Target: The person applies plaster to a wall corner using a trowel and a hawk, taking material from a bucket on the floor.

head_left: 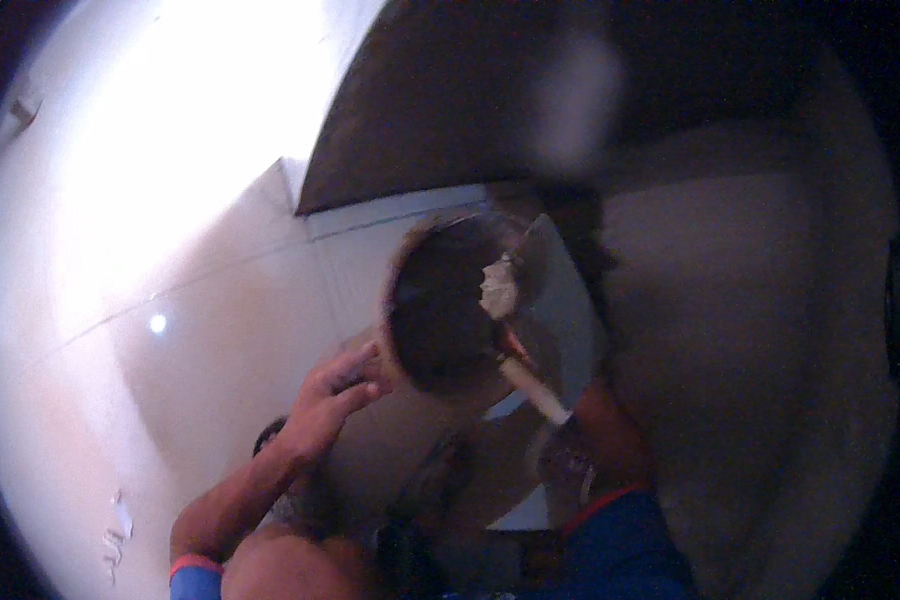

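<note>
Holding a trowel-like tool (535,392), the right hand (602,425) is closed around the near end of its pale handle; the tool's far end lies over the right side of a round bucket (392,290), carrying a pale, lumpy mass (500,285); the left hand (332,400) is at the bucket's near left side, fingers loosely spread and gripping nothing visible; whether they touch the wall or stop just beside it cannot be told. The tool will likely feel stiff, light at the handle and heavier toward the loaded end; the handle seems the proper hold, kept level, since the mass looks soft, sticky and apt to slide off; the bucket is probably rigid, its weight uncertain because the interior is dark, and best steadied by the rim. Counted: one tool, one bucket, one visible mass, two hands; the tiled floor (220,350) spreads to the left.
</note>
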`<state>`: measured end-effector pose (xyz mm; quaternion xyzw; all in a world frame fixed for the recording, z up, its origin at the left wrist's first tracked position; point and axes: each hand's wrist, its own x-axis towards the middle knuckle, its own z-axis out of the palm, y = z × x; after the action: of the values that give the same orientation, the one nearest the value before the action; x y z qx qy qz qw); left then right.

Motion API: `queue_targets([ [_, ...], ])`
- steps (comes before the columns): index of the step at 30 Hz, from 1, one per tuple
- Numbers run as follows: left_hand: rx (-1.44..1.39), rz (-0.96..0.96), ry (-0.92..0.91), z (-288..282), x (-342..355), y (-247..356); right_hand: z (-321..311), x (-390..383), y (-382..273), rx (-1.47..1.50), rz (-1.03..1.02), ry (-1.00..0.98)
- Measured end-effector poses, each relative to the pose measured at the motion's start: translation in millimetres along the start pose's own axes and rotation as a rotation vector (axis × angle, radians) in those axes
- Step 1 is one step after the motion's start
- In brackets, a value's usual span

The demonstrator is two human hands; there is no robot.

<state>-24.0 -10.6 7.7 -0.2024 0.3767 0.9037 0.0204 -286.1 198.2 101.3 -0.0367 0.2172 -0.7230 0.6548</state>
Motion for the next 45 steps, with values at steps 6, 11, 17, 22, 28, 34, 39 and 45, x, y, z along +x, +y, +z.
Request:
queue_targets([
  [6,-0.043,0.046,-0.012,-1,3,-5,29,18,-4,0.090,-0.062,-0.235],
  [11,-0.079,0.093,-0.013,0,1,-11,54,30,-36,0.062,-0.194,-0.327],
  [17,-0.113,0.049,0.025,-3,-3,-16,67,20,-109,-0.131,-0.647,-0.283],
  [22,-0.116,0.101,-0.025,-4,-2,-21,58,-12,-198,0.097,-0.895,-0.086],
  [28,-0.030,0.077,-0.028,-6,-2,-20,34,-35,-254,-1.407,-1.485,0.766],
  [34,-0.022,0.063,-0.019,-8,1,-15,49,-45,-301,-0.855,-1.377,0.611],
  [39,-0.019,0.016,0.022,-5,-2,-9,56,-48,-340,-0.780,-0.641,-0.210],
  [45,-0.097,-0.047,0.033,1,-9,2,64,-31,-333,-0.895,-1.307,0.402],
])
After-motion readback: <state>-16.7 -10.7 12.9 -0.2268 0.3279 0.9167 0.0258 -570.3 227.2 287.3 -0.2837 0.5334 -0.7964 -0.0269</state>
